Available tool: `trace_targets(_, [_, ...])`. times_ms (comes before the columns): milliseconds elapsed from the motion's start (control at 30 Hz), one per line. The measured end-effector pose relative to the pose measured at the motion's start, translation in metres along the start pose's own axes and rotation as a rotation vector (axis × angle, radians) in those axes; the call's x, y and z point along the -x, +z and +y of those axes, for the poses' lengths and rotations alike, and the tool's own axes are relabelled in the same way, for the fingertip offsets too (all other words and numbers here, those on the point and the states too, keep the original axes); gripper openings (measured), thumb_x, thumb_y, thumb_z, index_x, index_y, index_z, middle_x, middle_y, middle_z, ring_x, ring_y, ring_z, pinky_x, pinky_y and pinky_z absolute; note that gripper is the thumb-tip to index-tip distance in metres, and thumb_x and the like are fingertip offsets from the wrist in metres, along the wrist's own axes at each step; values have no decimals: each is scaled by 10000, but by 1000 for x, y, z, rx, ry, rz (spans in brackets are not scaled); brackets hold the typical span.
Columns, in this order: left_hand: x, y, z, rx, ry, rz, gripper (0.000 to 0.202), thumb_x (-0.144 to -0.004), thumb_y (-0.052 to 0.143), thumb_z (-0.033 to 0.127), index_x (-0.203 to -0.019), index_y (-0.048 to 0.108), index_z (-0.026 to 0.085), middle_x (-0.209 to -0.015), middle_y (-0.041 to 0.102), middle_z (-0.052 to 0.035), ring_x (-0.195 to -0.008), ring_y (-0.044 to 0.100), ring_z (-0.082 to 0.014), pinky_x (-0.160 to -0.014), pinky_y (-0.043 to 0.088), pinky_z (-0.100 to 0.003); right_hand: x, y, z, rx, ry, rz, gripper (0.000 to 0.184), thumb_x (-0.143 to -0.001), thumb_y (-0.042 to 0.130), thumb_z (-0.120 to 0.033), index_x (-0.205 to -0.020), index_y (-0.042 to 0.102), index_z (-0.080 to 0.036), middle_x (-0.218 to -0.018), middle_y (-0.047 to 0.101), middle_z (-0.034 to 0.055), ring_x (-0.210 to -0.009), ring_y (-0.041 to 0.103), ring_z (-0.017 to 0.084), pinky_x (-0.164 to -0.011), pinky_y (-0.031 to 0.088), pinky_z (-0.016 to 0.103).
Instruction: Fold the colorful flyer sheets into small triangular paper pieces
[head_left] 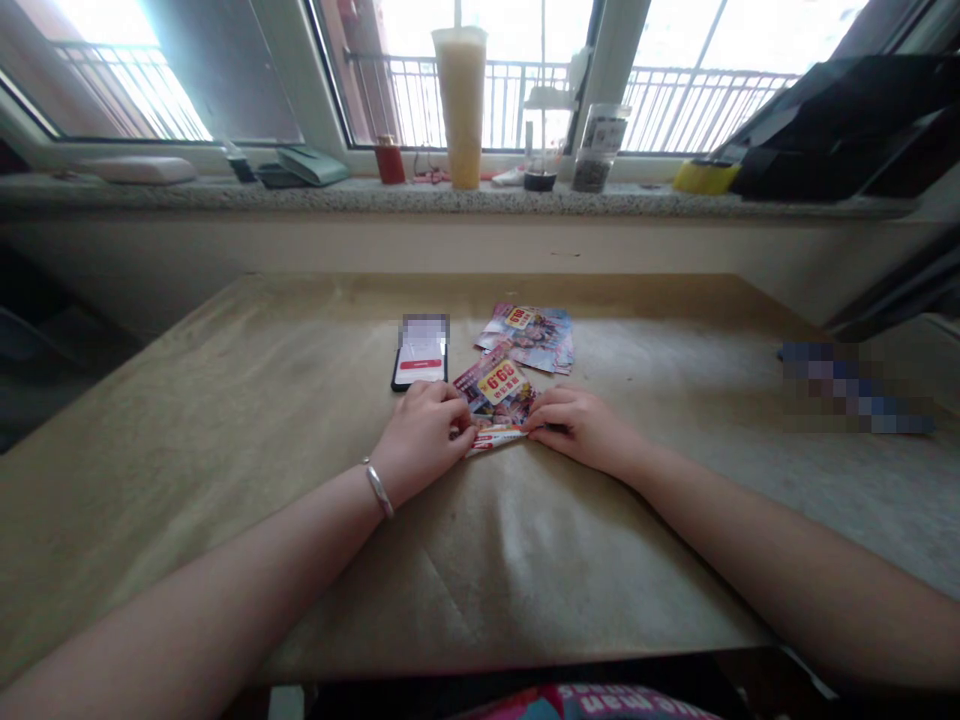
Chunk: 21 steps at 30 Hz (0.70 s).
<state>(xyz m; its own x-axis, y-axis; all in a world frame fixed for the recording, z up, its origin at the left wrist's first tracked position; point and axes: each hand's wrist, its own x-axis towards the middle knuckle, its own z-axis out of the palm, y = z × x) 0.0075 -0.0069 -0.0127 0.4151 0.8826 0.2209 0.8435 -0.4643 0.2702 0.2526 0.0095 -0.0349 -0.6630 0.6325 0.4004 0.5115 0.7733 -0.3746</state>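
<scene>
A colourful printed flyer (499, 390) with a yellow price patch lies on the table, its near edge folded up into a narrow pale strip. My left hand (426, 435), with a silver bracelet at the wrist, pinches the left end of that fold. The right end is pinched by my right hand (574, 425), fingers closed at the crease. Just behind the flyer rests a loose stack of similar flyers (536, 338). A phone (420, 355) with a lit screen lies flat beyond my left hand.
A tan cover spreads over the table (300, 420). At the far right lies a blurred bluish strip (855, 390). The stone windowsill (337, 200) carries a tall cup of yellow drink (460, 110), a red container (389, 162), clear cups, a yellow roll (705, 177) and a black bag (832, 130).
</scene>
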Motion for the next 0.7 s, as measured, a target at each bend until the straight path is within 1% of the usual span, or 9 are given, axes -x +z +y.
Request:
trace_targets(100, [-1, -1, -2, -10, 12, -1, 219, -826, 569, 354, -711, 652, 187, -968, 627, -56, -967, 505, -237, -867, 423, -395, -1, 2, -3, 28, -4, 21, 137, -868, 585, -250, -882, 718, -219, -943, 671, 61, -875, 601, 173, -774, 487, 306])
trace_targets(300, [-2, -3, -5, -29, 8, -18, 213, -823, 573, 352, -719, 649, 183, -984, 635, -63, -947, 527, -233, -840, 437, -379, 0, 1, -6, 118, -25, 10, 188, -893, 544, -256, -921, 726, -216, -930, 665, 74, -871, 591, 181, -765, 488, 310])
trace_targets(400, [-2, -2, -4, -51, 1, -14, 208, -826, 562, 345, -720, 636, 182, -925, 630, -64, -904, 533, -227, -802, 440, -367, 0, 1, -7, 185, -33, 3, 200, -896, 538, -265, -920, 732, -223, -912, 674, 71, -851, 593, 183, -738, 482, 304])
trace_targets(533, [-3, -2, -3, -88, -13, -23, 197, -824, 557, 339, -721, 620, 185, -855, 617, -59, -856, 530, -223, -748, 430, -349, 0, 0, -11, 256, -17, -16, 240, -915, 509, -288, -911, 740, -228, -887, 683, 61, -829, 597, 177, -704, 465, 289])
trace_targets(700, [-5, -2, -3, -93, -28, -26, 175, -832, 548, 337, -777, 622, 188, -861, 628, -56, -851, 529, -225, -748, 421, -356, -1, -1, -15, 312, 7, -32, 262, -926, 488, -295, -931, 744, -245, -889, 688, 54, -832, 594, 179, -686, 454, 293])
